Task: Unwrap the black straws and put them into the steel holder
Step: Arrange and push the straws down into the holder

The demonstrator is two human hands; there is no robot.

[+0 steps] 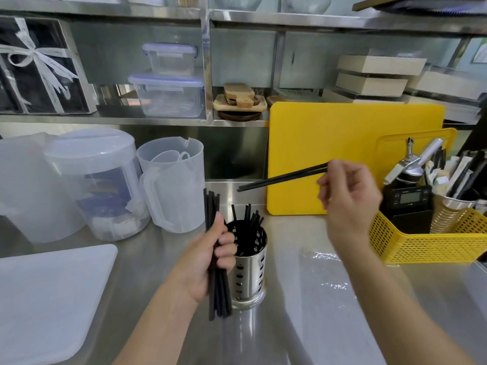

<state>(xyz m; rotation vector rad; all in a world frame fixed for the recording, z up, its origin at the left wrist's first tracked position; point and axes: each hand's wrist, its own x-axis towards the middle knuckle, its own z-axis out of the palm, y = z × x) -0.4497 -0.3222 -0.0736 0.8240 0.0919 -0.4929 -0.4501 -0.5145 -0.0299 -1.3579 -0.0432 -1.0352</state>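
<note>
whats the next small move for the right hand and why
Probably tip the straws pinched in the right hand end-down and drop them into the steel holder: they look bare and are held nearly level, off to its side, and the holder has room.

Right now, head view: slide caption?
Left hand grips straw bundle beside steel holder; right hand pinches loose straws.
</note>
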